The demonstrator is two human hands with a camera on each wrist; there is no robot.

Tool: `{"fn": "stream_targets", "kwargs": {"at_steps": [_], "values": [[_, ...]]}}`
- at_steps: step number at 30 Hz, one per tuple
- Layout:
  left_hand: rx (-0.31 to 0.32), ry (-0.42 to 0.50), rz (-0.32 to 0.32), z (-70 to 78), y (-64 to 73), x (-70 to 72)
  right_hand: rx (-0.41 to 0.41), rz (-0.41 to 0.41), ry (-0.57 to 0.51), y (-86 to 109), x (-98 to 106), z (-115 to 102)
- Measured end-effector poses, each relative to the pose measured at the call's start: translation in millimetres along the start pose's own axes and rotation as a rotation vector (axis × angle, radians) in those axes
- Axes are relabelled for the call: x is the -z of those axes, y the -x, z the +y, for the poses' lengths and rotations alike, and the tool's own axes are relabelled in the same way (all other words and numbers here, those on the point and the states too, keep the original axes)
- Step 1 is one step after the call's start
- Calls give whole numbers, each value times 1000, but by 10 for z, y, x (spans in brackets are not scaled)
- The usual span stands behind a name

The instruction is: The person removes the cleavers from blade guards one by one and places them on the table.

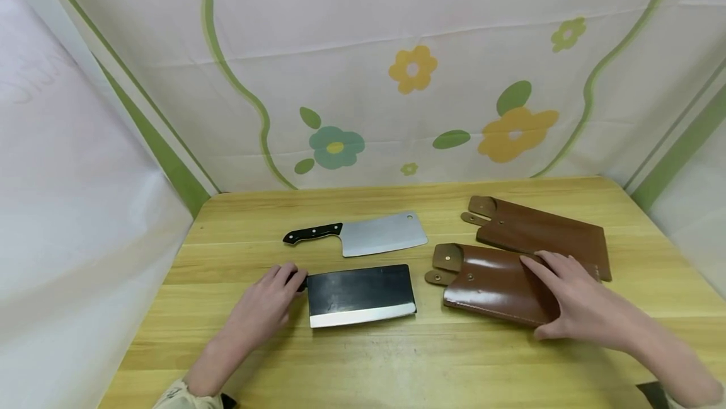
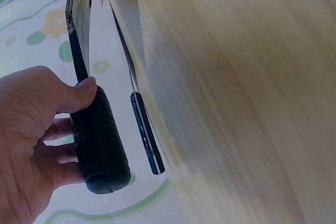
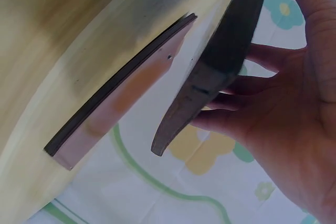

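Observation:
My left hand [image 1: 263, 309] holds the black handle [image 2: 100, 135] of a cleaver with a dark blade [image 1: 360, 290] and a bright lower edge. The blade points right, low over the table. At the right, my right hand [image 1: 587, 302] grips the right end of a glossy brown leather knife sheath [image 1: 493, 278], fingers over its far edge and thumb at its near edge. In the right wrist view, this sheath [image 3: 231, 40] is raised at a tilt from the table. Its snap flap and strap face the dark cleaver.
A second cleaver [image 1: 382, 234], silver with a black riveted handle, lies behind the dark one. Another brown sheath [image 1: 544, 226] lies at the back right, partly behind the held sheath. The wooden table [image 1: 363, 371] meets a flower-printed curtain [image 1: 340, 81] at the back.

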State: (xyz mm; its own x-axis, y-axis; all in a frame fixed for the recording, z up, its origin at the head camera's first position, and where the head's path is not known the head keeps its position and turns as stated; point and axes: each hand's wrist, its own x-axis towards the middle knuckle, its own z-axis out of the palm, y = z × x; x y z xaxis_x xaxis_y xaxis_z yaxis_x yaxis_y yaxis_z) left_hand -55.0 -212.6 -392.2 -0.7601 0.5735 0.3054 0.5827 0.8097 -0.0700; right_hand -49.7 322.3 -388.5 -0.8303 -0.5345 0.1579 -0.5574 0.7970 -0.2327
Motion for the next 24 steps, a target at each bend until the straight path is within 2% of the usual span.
{"fn": "stream_targets", "kwargs": {"at_steps": [12, 24], "values": [[-4, 9, -5, -18, 12, -40, -134, -81, -77, 96, 16, 126], [-24, 30, 1, 3, 15, -101, -205, -154, -90, 145, 27, 173]]}}
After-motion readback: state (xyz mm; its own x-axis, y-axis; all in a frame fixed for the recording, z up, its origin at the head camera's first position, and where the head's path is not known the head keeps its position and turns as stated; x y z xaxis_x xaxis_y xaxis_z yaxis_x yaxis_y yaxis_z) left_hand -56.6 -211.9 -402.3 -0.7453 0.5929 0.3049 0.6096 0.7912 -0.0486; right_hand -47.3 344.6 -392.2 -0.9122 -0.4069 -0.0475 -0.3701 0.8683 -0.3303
